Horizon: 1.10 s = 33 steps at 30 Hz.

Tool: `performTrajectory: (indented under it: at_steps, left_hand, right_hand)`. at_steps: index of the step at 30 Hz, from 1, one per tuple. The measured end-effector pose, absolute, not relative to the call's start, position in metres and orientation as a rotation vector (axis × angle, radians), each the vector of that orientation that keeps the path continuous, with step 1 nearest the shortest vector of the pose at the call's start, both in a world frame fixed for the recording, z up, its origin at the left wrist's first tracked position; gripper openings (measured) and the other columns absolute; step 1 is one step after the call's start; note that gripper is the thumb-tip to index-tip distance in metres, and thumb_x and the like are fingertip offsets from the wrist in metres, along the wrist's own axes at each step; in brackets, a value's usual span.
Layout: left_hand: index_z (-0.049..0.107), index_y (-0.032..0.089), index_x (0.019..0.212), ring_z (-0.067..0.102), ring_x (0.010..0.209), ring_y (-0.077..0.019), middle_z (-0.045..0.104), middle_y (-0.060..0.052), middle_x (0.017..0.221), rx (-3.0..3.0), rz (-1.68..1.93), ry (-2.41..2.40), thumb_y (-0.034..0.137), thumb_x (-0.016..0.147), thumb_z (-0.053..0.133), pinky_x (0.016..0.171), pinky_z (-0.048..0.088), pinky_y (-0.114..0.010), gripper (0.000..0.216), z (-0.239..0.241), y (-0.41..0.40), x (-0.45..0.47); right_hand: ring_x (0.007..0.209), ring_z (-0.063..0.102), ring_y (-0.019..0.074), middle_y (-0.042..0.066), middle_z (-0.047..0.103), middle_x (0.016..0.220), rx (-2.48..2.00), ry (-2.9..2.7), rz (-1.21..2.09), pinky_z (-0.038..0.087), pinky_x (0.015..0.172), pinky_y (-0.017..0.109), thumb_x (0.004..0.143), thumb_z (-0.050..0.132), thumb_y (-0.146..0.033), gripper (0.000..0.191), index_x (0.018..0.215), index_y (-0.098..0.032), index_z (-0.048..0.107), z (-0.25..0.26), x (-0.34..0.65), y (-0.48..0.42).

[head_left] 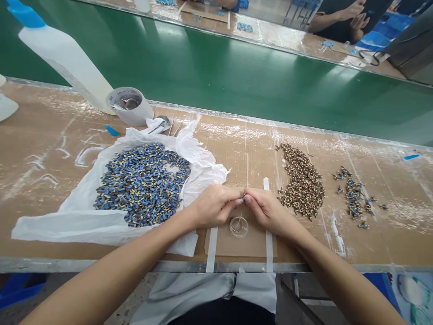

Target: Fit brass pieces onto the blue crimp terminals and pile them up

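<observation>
My left hand (pixel 214 205) and my right hand (pixel 267 210) meet fingertip to fingertip above the cardboard work surface. A tiny blue piece (pixel 242 197) shows in the pinch of my left thumb and forefinger. My right thumb and forefinger are pressed together right beside it; what they grip is hidden. Just below the hands stands a small clear round dish (pixel 238 227) with a thin stick in it. Left of my left hand, a large pile of small blue, yellow and dark pieces (pixel 144 180) lies on white sheeting (pixel 84 225). To the right is a pile of small brown and yellowish pieces (pixel 301 180).
Farther right lies a loose group of blue-and-brown pieces (pixel 354 196). At the back left stand a tall white bottle (pixel 71 58) with a blue cap and a tape roll (pixel 135 110) holding small items. Beyond the green divider (pixel 216 72), a person's hands (pixel 355 20) are at another bench.
</observation>
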<state>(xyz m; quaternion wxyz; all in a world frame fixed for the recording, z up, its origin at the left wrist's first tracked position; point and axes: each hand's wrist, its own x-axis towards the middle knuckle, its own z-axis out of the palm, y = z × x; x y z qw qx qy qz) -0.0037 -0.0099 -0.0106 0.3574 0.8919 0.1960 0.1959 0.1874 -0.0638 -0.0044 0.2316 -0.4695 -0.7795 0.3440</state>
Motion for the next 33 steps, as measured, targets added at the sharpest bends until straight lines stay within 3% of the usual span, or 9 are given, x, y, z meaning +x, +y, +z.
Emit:
performTrajectory:
  at_steps: [10,17,26,33]
  left_hand:
    - [0.055,0.015,0.073,0.051,0.059,-0.0132,0.061,-0.002,0.070,2.239,0.493,0.561,0.014,0.088,0.044,0.057,0.034,-0.025,0.019,-0.011,-0.012,-0.004]
    - [0.065,0.015,0.090,0.062,0.078,-0.0127,0.071,-0.003,0.089,2.080,0.519,0.514,0.012,0.094,0.040,0.073,0.041,-0.022,0.025,-0.006,-0.010,-0.003]
    - [0.066,0.015,0.089,0.060,0.072,-0.0121,0.070,-0.002,0.084,2.074,0.523,0.564,0.015,0.095,0.041,0.069,0.040,-0.022,0.025,-0.006,-0.011,-0.004]
    - [0.064,0.016,0.083,0.053,0.062,-0.0119,0.064,-0.002,0.073,2.166,0.540,0.555,0.016,0.094,0.041,0.061,0.036,-0.023,0.026,-0.006,-0.011,-0.004]
  right_hand:
    - [0.065,0.047,0.0155,0.001,0.050,0.071,-1.304,-2.055,1.024,0.035,0.061,0.028,0.103,0.029,-0.032,0.032,0.075,-0.021,0.041,-0.007,0.186,-0.066]
    - [0.063,0.052,0.0147,0.002,0.054,0.067,-1.319,-1.812,1.214,0.039,0.061,0.027,0.103,0.027,-0.041,0.042,0.075,-0.019,0.050,-0.009,0.190,-0.065]
    - [0.064,0.053,0.0155,0.003,0.056,0.069,-1.314,-1.733,1.216,0.041,0.062,0.028,0.102,0.028,-0.043,0.042,0.075,-0.020,0.051,-0.014,0.190,-0.065]
    - [0.058,0.047,0.0144,0.000,0.048,0.062,-1.338,-1.941,1.037,0.035,0.059,0.028,0.103,0.028,-0.037,0.041,0.068,-0.021,0.044,-0.014,0.189,-0.066]
